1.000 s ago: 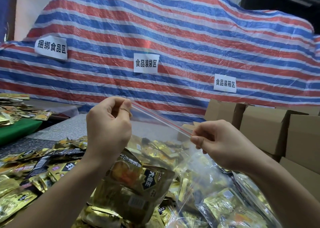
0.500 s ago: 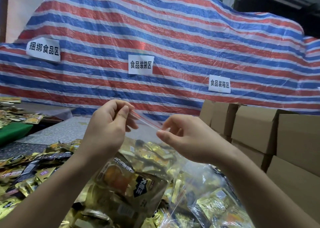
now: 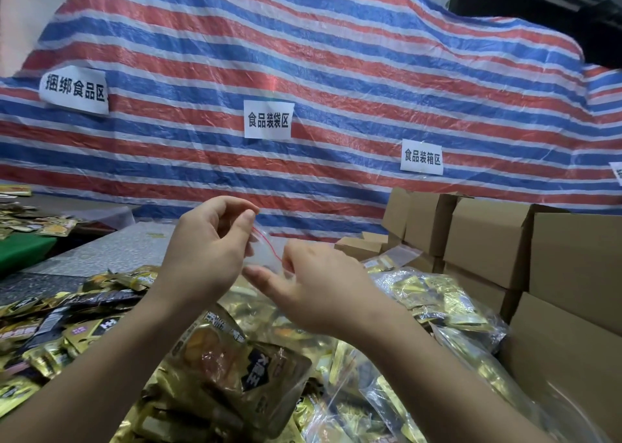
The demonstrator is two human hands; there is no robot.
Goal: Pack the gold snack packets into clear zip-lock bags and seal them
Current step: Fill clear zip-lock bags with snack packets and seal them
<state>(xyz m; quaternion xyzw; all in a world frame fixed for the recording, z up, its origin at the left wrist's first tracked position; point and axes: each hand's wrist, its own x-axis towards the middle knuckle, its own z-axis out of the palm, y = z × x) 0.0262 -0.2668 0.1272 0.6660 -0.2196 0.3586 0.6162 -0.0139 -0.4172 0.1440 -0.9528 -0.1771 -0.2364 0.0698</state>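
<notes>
I hold a clear zip-lock bag (image 3: 235,358) up over the table, with gold snack packets (image 3: 215,351) showing through it. Its red zip strip (image 3: 269,243) runs between my hands. My left hand (image 3: 208,251) pinches the strip's left end between thumb and fingers. Close beside it, my right hand (image 3: 313,288) pinches the strip a short way to the right. Only a small stretch of strip shows between the two hands.
Loose gold packets (image 3: 67,328) cover the table at left. Filled clear bags (image 3: 434,301) lie heaped at right. Brown cardboard boxes (image 3: 488,240) stand along the right side. A striped tarp (image 3: 303,72) with white paper labels hangs behind.
My right hand has slid left along the red zip strip, from far apart to almost against my left hand. My left hand kept its pinch on the strip's end.
</notes>
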